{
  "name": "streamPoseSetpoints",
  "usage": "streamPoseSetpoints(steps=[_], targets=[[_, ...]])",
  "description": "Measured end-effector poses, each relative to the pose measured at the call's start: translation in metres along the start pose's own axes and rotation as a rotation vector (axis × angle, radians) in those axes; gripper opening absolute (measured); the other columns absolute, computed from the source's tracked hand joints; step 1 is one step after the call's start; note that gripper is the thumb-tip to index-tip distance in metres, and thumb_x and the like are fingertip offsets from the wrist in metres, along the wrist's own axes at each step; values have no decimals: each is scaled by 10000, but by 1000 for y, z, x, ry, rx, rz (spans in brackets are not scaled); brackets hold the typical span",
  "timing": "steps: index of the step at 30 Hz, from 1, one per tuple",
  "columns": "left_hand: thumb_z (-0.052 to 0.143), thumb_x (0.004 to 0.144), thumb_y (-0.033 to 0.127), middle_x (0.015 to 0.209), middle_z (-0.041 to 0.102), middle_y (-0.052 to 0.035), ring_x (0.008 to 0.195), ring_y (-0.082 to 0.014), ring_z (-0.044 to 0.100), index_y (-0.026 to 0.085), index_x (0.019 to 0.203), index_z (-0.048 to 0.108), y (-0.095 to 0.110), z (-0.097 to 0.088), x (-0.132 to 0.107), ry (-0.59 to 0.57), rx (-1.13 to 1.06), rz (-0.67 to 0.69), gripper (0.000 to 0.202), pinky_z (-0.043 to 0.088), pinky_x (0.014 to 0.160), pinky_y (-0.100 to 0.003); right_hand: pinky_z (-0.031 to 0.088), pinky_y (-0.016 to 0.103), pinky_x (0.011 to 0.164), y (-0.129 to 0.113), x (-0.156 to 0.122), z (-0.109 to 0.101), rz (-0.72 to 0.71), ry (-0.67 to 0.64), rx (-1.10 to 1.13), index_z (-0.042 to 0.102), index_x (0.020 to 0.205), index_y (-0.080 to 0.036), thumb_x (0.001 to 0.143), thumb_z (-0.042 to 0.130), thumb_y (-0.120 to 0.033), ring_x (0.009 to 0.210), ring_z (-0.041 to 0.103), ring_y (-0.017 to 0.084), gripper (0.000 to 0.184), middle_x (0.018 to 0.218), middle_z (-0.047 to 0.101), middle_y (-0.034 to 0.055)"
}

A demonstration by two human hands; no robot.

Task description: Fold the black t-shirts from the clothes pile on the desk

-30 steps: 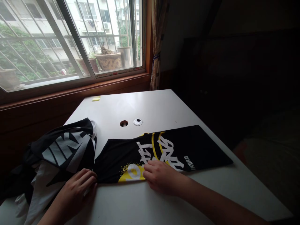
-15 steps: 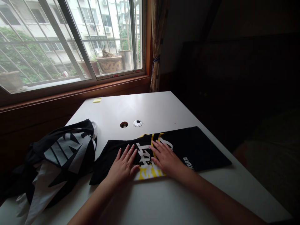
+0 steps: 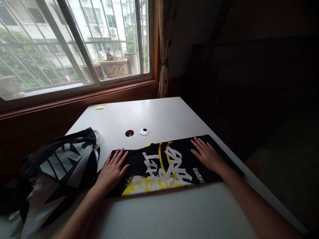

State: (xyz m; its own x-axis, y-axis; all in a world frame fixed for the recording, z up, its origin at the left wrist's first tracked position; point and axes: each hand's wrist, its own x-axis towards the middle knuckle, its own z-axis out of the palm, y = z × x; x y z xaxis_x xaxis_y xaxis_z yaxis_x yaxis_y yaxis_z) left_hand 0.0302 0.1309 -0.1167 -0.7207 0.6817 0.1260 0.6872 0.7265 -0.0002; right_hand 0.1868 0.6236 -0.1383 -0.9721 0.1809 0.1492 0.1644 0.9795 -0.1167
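Note:
A folded black T-shirt [image 3: 152, 166] with white lettering and yellow print lies flat across the white table [image 3: 159, 215]. My left hand [image 3: 112, 167] rests palm down on the shirt's left end, fingers spread. Over the right part, beside small white letters, my right hand [image 3: 208, 156] lies flat with its fingers apart. Neither hand grips the cloth. Left of my left hand is a crumpled black and white garment [image 3: 67, 162] with large grey letters, partly hanging past the table's left edge.
Behind the shirt, the tabletop has a round cable hole [image 3: 129, 133] and, beside it, a white round cap [image 3: 144, 131]. A yellow sticky note [image 3: 100, 107] lies near the far left corner. A barred window [image 3: 99, 46] and a tied curtain [image 3: 164, 49] stand beyond.
My hands have slid apart over the shirt, the left toward its left end and the right toward its right end. More of the print between them now shows.

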Motion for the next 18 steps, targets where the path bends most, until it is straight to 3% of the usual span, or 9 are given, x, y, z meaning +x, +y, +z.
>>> streamPoseSetpoints(steps=[5, 11, 15, 18], targets=[[351, 1043, 551, 1684, 185, -31, 1555, -281, 183, 306, 1604, 245, -3, -2, 0, -24, 4, -66, 622, 185, 1235, -569, 231, 552, 1228, 32, -4, 1, 95, 10, -15, 333, 1581, -223, 1025, 288, -570, 1526, 261, 279, 657, 1659, 282, 79], [328, 1056, 503, 1684, 170, -34, 1559, -287, 157, 286, 1603, 248, -8, -4, -1, -50, 22, -114, 594, 217, 1212, -600, 351, 543, 1171, 41, -4, 5, 168, 159, -25, 510, 1477, -177, 1019, 319, -481, 1465, 382, 308, 583, 1570, 454, 112], [339, 1051, 499, 1684, 170, -41, 1562, -288, 139, 262, 1602, 257, -9, -3, -1, -54, 41, -135, 605, 220, 1214, -591, 443, 510, 1082, 50, -8, 4, 206, 273, -57, 638, 1349, -182, 1001, 343, -404, 1319, 526, 323, 507, 1458, 579, 107], [345, 1048, 502, 1683, 184, -46, 1560, -295, 144, 263, 1603, 256, -9, -1, -1, -37, 39, -139, 610, 218, 1214, -596, 492, 515, 975, 56, -17, 0, 294, 291, -104, 657, 1314, -194, 981, 380, -424, 1177, 579, 353, 490, 1362, 633, 118]])
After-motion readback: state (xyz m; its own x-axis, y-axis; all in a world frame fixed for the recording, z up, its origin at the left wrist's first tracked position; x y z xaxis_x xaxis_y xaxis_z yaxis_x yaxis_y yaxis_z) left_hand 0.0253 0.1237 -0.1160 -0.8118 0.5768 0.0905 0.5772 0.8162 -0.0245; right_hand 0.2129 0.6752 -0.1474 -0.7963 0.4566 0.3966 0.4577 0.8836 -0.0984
